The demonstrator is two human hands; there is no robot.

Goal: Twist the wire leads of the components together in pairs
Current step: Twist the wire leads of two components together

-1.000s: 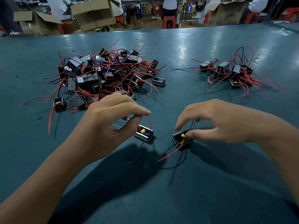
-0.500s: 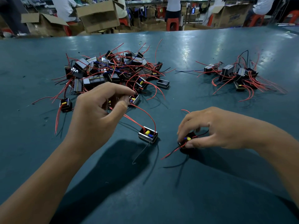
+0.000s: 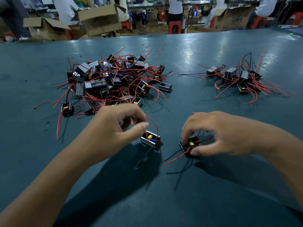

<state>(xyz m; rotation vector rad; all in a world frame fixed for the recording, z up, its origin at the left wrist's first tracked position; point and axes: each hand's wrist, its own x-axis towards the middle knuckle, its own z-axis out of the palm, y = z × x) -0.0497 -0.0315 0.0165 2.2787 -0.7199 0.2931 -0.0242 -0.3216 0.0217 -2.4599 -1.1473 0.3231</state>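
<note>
Head view: both forearms reach in from the near edge over the dark teal table. The left hand has its fingers curled in, thumb and fingertips pinching a red lead that arcs up out of a small boxy component sitting on the table just right of the thumb. That component shows a yellow part and a blue part in its open top, and a thin dark lead trails from it toward the near side. The right hand is curled too, thumb and fingertips gripping a second, black component with a yellow part on top; its red wire and a black one run out to the near left across the table. The two components sit near each other, apart, not touching. Far left lies a big heap of components tangled in red leads, with one stray piece just beside its near-left edge. Far right sits a smaller cluster. Beyond the table's far edge stand cardboard boxes, red stools and seated people.
</note>
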